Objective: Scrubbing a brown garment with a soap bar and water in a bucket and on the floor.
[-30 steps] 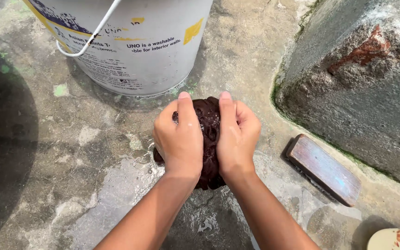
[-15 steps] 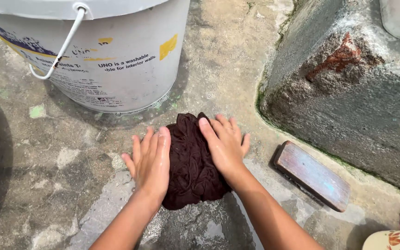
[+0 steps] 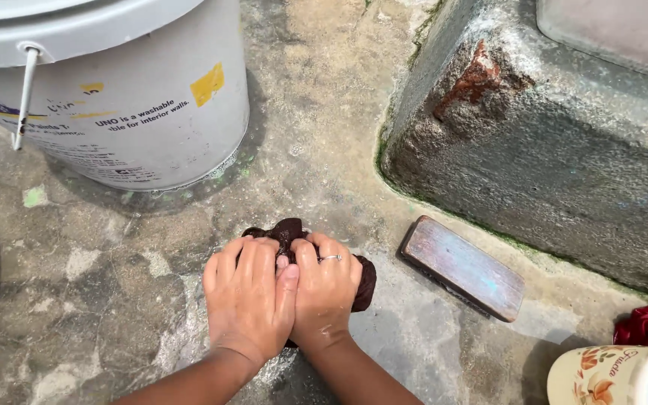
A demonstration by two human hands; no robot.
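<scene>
Fingers of left hand (image 3: 245, 296) and right hand (image 3: 325, 292) press closed over the dark wet cloth (image 3: 288, 229) beneath them.

Left hand (image 3: 247, 300) and right hand (image 3: 325, 294) press dark cloth (image 3: 290, 229) on wet concrete floor (image 3: 114, 300).

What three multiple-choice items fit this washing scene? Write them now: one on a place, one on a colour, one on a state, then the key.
1. Where does the flat wooden scrubbing brush lie?
A. inside the bucket
B. on the wet concrete floor, at the foot of the rough stone block
C. under the hands

2. What colour is the bunched wet cloth?
A. dark maroon-brown
B. white
C. bright green

3. How are the hands set?
A. lifted clear
B. one in the bucket
C. both pressing on the cloth

Key: B, the brush lies beside the block; A, dark folds show past the fingers; C, left hand and right hand cover it side by side.
</scene>
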